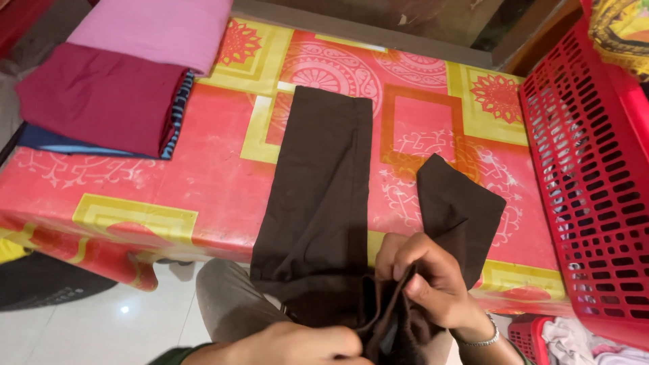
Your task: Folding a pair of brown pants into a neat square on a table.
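**stitchfan:** Trousers (318, 203), dark brown, laid lengthwise on the table (223, 196) with one leg running flat away from the person, and the other leg flopped off to the right at an angle. The waist end hangs over the near edge of the table, which is why both hands are down there. Flat leg looks smoothed out so the cloth lies even; the other one just hasn't been lined up with it.

**foldnerd:** What are the hands doing exactly?

**stitchfan:** Right hand (429, 280) is clenched on a bunch of the brown cloth at the waist, thumb and fingers pinching a fold, with a bracelet (483, 338) on that wrist. Left hand (297, 345) sits at the bottom edge of the view, fingers curled in and pinching the same waist cloth from the other side. Looks like the two grips pull the top edge taut between them.

**foldnerd:** And the rest of the table?

**stitchfan:** Far left of the trousers there's a pile of folded cloth: a maroon piece (101, 94) on top of something blue, with a pink piece (159, 30) just behind. Stacked well apart from the trousers, so they keep clear of the working space. Right of the trousers stands a red plastic basket (588, 182), close at hand, and more laundry (574, 341) shows below it.
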